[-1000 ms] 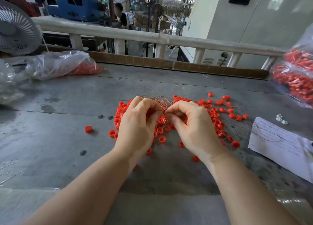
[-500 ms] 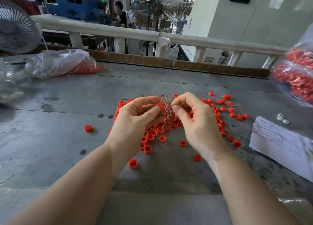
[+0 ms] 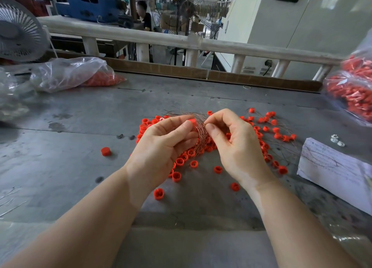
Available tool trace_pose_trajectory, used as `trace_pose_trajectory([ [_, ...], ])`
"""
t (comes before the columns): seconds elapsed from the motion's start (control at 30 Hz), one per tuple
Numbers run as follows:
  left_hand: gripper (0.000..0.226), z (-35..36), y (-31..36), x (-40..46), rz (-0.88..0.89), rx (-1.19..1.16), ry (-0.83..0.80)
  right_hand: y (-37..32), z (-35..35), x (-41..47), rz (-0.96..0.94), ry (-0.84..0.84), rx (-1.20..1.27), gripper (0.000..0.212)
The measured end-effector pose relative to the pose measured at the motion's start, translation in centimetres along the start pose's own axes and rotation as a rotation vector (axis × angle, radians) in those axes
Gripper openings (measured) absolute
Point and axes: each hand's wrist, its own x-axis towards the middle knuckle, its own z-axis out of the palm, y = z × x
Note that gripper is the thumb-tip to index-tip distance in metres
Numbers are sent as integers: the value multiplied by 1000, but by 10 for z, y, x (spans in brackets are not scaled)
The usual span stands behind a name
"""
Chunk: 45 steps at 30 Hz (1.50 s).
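Caps [image 3: 194, 164], short red plastic cylinders open at one end, lie scattered on the scuffed grey table [image 3: 70, 177] by the dozen, too many to count, with one stray [image 3: 105, 152] well left of the heap. Above them the left hand [image 3: 161, 146] pinches one cap [image 3: 192, 122] between thumb and forefinger against a single bundle [image 3: 201, 129] of thin coppery wires, whose strands the right hand [image 3: 239, 146] pinches. Three small pale nuts [image 3: 336, 140] and one paper sheet [image 3: 332, 167] lie at right.
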Motion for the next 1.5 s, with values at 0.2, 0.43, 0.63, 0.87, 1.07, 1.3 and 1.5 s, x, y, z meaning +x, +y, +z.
trace_pose_trajectory([
  [0.2, 15, 0, 1, 0, -9, -14, 1, -2, 0, 0, 10, -13, 20, 11],
  [0.43, 17, 1, -1, 0, -5, 58, 28, -2, 0, 0, 11, -23, 20, 11],
  [0.63, 9, 0, -2, 0, 5, 78, 52, -3, 1, 0, 9, -28, 22, 11],
  [0.87, 22, 0, -3, 0, -47, -7, 21, -1, 1, 0, 18, -40, 18, 12],
  [1.07, 23, -2, -2, 0, -11, 0, 3, -2, 1, 0, 14, -37, 8, 11],
  [1.3, 29, -1, -2, 0, -6, -18, -28, -2, 0, 0, 13, -38, 17, 10],
  [1.5, 26, -1, -1, -2, 2, -25, -32, -1, 1, 0, 9, -30, 23, 10],
])
